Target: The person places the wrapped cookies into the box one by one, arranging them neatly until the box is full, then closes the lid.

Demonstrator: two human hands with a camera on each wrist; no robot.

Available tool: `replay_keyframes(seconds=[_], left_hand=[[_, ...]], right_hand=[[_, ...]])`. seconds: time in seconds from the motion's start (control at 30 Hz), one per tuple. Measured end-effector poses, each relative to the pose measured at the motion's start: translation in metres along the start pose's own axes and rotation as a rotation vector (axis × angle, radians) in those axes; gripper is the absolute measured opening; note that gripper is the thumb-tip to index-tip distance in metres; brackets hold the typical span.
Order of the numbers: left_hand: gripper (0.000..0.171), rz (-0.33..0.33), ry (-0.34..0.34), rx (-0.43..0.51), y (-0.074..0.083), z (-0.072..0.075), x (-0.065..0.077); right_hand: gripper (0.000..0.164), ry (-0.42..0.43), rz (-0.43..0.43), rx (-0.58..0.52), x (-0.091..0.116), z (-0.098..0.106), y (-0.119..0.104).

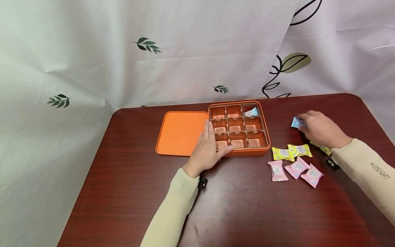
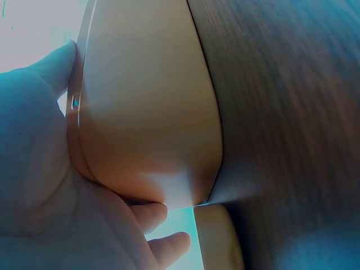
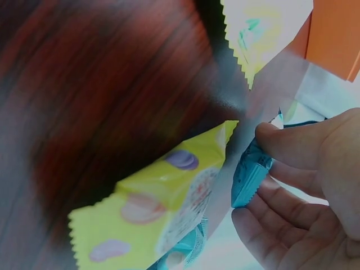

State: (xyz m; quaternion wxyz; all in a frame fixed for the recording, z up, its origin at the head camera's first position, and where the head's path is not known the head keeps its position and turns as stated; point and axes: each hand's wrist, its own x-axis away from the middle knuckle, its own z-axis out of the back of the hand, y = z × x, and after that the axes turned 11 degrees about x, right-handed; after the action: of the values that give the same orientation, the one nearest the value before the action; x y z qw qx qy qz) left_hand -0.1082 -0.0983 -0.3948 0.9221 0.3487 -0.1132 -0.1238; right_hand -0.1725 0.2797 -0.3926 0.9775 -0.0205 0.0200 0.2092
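My left hand [image 1: 205, 149] rests against the front left corner of an orange box [image 1: 249, 153]. Its fingers [image 1: 210, 132] lie straight along the left side, the thumb along the front rim; the left wrist view shows the palm against the box wall [image 2: 146, 101]. Inside is a brown divided tray with a blue-wrapped candy [image 1: 251, 112] in its back right compartment. To the right of the box, my right hand [image 1: 322, 128] pinches another blue-wrapped candy [image 3: 250, 171] between thumb and fingers. A yellow-wrapped candy [image 3: 157, 205] lies beside that hand, partly hidden by it in the head view.
The orange lid [image 1: 180, 133] lies left of the box. Two yellow candies [image 1: 300, 150] lie right of the box, with pink candies [image 1: 278, 171] in front of them. Another blue wrapper [image 3: 188, 247] shows behind the nearby yellow candy. A patterned curtain [image 1: 185, 61] hangs behind the table.
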Motion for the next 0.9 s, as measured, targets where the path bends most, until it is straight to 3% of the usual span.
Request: replay_keyframes(seconds=[0.9], left_hand=[[0.109,-0.007,0.008,-0.01,-0.001,0.0,0.001]], right_hand=[[0.043,0.129,0.029,0.001,-0.004,0.006,-0.014]])
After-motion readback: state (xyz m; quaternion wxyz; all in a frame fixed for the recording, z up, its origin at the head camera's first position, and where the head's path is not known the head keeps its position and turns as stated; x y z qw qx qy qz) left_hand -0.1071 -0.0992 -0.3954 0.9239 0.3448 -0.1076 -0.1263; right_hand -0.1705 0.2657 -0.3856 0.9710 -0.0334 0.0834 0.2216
